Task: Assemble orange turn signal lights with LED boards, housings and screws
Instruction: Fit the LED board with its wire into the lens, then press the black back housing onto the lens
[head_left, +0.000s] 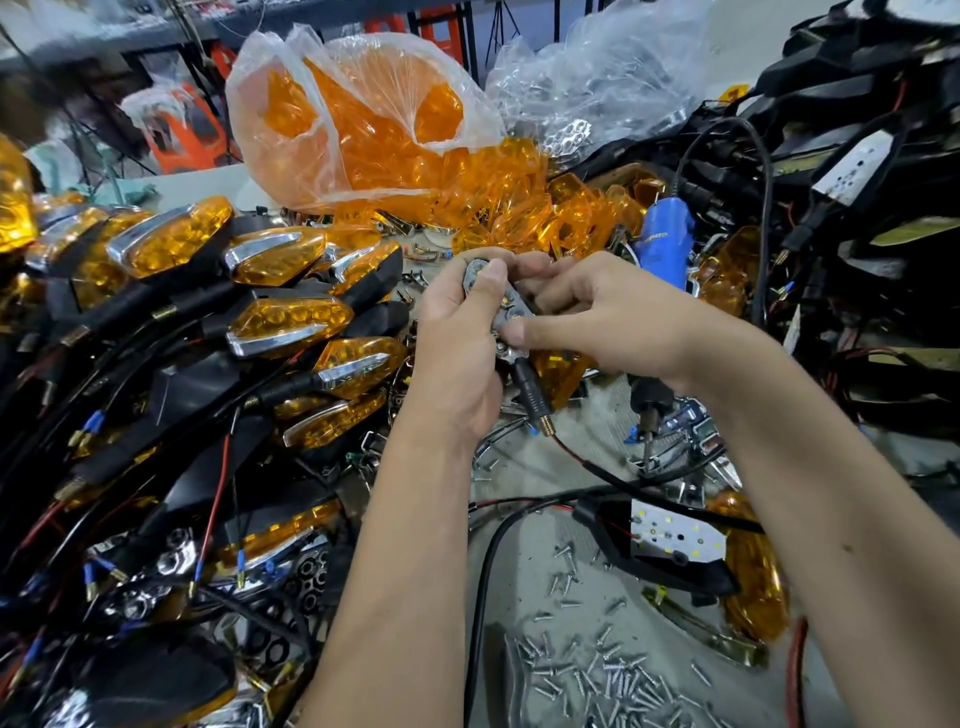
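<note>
At mid-table my left hand (457, 332) grips a turn signal housing (511, 322), its thumb pressing on the chrome reflector at the top. Small LEDs show in the housing's open face. My right hand (587, 312) pinches the same housing from the right with thumb and fingers. The black stem (530, 389) with a brass end and a red wire hangs below the hands. Another black housing with a white LED board (675, 535) lies at the lower right. Loose screws (597, 675) are heaped near the front edge.
Finished orange signal lights (291, 317) with cables are piled on the left. A plastic bag of orange lenses (374, 130) stands behind, loose lenses spilling beside it. A blue electric screwdriver (665, 244) lies right of the hands. Black housings and wires (857, 156) fill the right.
</note>
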